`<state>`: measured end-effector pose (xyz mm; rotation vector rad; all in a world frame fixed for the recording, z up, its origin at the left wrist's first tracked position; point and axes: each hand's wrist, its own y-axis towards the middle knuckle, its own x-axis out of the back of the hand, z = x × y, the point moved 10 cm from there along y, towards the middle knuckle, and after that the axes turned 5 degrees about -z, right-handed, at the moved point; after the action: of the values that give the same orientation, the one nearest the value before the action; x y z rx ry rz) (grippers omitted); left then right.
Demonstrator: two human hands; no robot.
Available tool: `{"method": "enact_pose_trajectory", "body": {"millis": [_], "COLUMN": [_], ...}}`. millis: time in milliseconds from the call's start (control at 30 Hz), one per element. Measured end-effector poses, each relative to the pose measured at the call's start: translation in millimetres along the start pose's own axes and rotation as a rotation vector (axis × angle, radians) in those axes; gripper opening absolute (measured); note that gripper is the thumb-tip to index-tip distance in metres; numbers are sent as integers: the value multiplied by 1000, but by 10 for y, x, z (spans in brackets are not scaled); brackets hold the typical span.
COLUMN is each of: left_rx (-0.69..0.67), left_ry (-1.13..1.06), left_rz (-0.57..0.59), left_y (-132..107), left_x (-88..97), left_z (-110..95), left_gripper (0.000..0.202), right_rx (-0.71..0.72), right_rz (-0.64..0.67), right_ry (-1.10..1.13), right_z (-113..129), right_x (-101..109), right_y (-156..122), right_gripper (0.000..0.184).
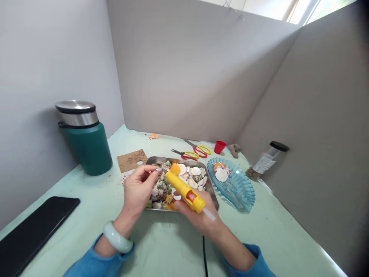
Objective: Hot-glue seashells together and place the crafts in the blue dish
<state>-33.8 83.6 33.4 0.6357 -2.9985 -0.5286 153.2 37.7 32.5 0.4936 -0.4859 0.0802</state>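
Note:
My right hand (201,209) grips a yellow hot glue gun (181,188), tilted with its metal nozzle pointing up and left. A clear glue stick (209,214) pokes out of its back end. My left hand (140,184) pinches a small pale shell-like piece (158,169) between thumb and index finger, right beside the nozzle; whether they touch I cannot tell. Below both hands is a metal tray (213,192) filled with mixed seashells (161,188) in white, orange, green and brown. The hands and the glue gun cover part of the tray.
A blue scalloped dish (240,188) holds a few shells. Behind lie two scissors (188,154), a red cup (219,147) and a brown board (131,161). A green flask (86,146) and black phone-like slab (37,227) are left; a black-lidded jar (266,161) is right. A black cord (205,254) runs frontward.

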Motion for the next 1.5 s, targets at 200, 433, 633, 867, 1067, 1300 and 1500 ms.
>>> {"method": "enact_pose_trajectory", "body": {"millis": [200, 433, 633, 867, 1067, 1300, 1500], "left_rx": [140, 106, -48, -64, -45, -51, -30], "left_ry": [-124, -57, 53, 115, 136, 38, -107], "left_rz": [62, 64, 30, 28, 23, 142, 118], "left_y": [-6, -2, 1, -15, -18, -42, -28], "left_x": [-83, -85, -25, -1, 18, -97, -89], "left_z": [153, 91, -95, -137, -125, -118, -109], "left_gripper": [18, 17, 12, 17, 21, 18, 13], "right_rx": [206, 319, 257, 129, 117, 151, 162], "right_rz": [-90, -56, -30, -6, -18, -8, 2], "right_ry": [-93, -165, -93, -34, -36, -42, -36], "right_z": [215, 215, 224, 162, 130, 234, 249], "right_x": [117, 35, 50, 60, 53, 67, 55], "right_y": [8, -10, 19, 42, 45, 46, 43], "right_gripper": [7, 12, 8, 22, 21, 18, 16]}}
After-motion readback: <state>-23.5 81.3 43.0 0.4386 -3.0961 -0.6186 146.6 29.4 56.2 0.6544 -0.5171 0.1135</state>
